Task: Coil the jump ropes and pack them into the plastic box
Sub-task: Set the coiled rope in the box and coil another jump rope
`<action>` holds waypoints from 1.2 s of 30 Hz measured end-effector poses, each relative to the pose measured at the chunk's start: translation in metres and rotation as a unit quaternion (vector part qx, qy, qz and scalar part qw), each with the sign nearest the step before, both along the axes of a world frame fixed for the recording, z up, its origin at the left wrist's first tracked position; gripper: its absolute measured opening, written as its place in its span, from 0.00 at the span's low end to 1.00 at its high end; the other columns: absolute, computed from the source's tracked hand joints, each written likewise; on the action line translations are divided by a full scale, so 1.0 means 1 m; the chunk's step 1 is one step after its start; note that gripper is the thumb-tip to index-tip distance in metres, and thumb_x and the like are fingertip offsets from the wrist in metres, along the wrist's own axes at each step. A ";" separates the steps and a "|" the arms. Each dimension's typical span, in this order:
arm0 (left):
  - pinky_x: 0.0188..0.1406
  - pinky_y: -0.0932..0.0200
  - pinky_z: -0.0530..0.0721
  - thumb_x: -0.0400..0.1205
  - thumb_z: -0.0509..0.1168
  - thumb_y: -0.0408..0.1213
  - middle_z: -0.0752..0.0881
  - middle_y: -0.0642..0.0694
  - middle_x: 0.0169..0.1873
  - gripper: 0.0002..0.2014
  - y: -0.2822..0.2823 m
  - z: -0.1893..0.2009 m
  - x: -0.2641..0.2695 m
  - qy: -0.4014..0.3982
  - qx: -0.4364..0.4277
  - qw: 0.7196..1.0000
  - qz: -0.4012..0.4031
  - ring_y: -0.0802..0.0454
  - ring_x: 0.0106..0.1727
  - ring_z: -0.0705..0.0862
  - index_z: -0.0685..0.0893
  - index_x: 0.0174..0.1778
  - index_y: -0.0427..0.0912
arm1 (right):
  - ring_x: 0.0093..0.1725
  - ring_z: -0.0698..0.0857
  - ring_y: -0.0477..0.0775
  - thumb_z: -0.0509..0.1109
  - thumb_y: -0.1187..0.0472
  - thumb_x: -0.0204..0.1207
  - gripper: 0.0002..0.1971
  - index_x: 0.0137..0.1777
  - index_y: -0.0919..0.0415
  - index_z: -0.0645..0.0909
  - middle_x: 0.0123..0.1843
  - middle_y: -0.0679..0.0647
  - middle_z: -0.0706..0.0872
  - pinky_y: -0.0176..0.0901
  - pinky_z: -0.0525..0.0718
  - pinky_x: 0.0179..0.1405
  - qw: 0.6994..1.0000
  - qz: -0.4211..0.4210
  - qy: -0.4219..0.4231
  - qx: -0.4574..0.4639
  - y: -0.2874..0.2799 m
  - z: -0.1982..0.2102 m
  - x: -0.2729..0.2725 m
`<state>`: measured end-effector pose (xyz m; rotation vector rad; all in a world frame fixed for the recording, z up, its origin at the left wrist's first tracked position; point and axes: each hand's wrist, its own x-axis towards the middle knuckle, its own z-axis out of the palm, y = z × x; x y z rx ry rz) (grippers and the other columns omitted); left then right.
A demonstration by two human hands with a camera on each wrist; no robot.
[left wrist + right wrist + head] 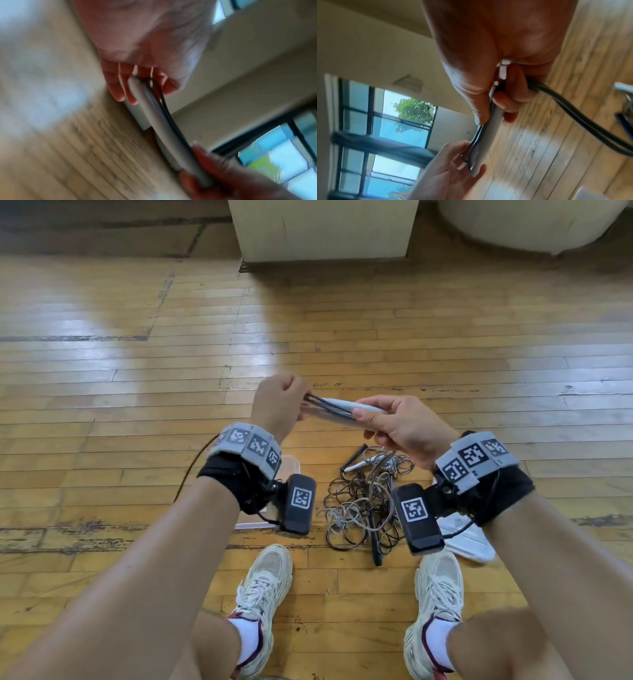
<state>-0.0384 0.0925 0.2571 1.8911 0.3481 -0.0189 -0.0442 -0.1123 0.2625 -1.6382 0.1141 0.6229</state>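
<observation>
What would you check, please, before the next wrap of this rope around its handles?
1. Right hand grips the white handles with the black cord: ok.
2. Left hand holds the cord loops at the handles' other end: ok.
3. Loops lie flat along the handles: ok in the wrist views.
4. Loose cord trailing from the right hand is free of the tangled ropes on the floor: cannot tell.
5. Plastic box is open and ready: cannot tell, the left wrist hides most of it.
6. Remaining ropes coiled: not ok, they lie in a tangle.
</observation>
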 end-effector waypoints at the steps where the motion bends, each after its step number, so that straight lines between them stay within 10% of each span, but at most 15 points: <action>1: 0.37 0.57 0.84 0.86 0.62 0.37 0.87 0.42 0.40 0.11 0.003 -0.002 -0.001 -0.024 0.132 0.988 -0.074 0.53 0.36 0.82 0.87 0.48 0.34 | 0.22 0.76 0.40 0.74 0.62 0.80 0.12 0.63 0.61 0.85 0.34 0.54 0.84 0.29 0.73 0.19 0.999 0.011 -0.024 -0.033 -0.003 0.000 0.001; 6: 0.48 0.62 0.77 0.85 0.67 0.48 0.85 0.56 0.54 0.15 -0.007 -0.010 -0.013 -0.078 0.329 0.881 -0.331 0.56 0.52 0.83 0.83 0.66 0.47 | 0.24 0.76 0.42 0.74 0.60 0.80 0.08 0.57 0.58 0.87 0.35 0.56 0.85 0.32 0.72 0.21 0.986 0.106 -0.068 -0.111 -0.004 -0.004 -0.002; 15: 0.37 0.54 0.75 0.87 0.57 0.59 0.81 0.54 0.45 0.21 -0.030 -0.013 -0.030 -0.046 0.432 0.822 -0.368 0.50 0.42 0.81 0.74 0.66 0.47 | 0.24 0.74 0.46 0.74 0.58 0.80 0.12 0.57 0.66 0.83 0.34 0.57 0.85 0.35 0.70 0.21 0.986 0.117 -0.055 -0.105 -0.005 -0.010 -0.002; 20: 0.33 0.50 0.78 0.85 0.49 0.66 0.83 0.50 0.39 0.26 -0.027 -0.019 -0.027 -0.044 0.438 0.837 -0.323 0.46 0.38 0.82 0.74 0.55 0.46 | 0.28 0.78 0.47 0.72 0.57 0.82 0.15 0.65 0.61 0.76 0.40 0.53 0.88 0.40 0.77 0.28 0.985 0.098 -0.083 -0.119 -0.010 -0.005 0.004; 25: 0.27 0.55 0.71 0.84 0.48 0.68 0.79 0.54 0.34 0.22 -0.025 -0.016 -0.027 -0.049 0.477 0.809 -0.340 0.54 0.32 0.78 0.70 0.53 0.52 | 0.46 0.84 0.49 0.68 0.49 0.85 0.13 0.62 0.55 0.75 0.51 0.50 0.85 0.42 0.83 0.45 0.922 0.182 -0.190 -0.284 -0.019 0.001 0.007; 36: 0.36 0.51 0.82 0.85 0.53 0.67 0.81 0.53 0.35 0.21 -0.017 -0.012 -0.025 -0.021 0.422 0.830 -0.363 0.55 0.33 0.79 0.75 0.50 0.52 | 0.29 0.74 0.45 0.66 0.49 0.86 0.11 0.50 0.53 0.85 0.33 0.47 0.80 0.38 0.72 0.31 0.901 0.217 -0.223 -0.302 -0.033 -0.002 0.011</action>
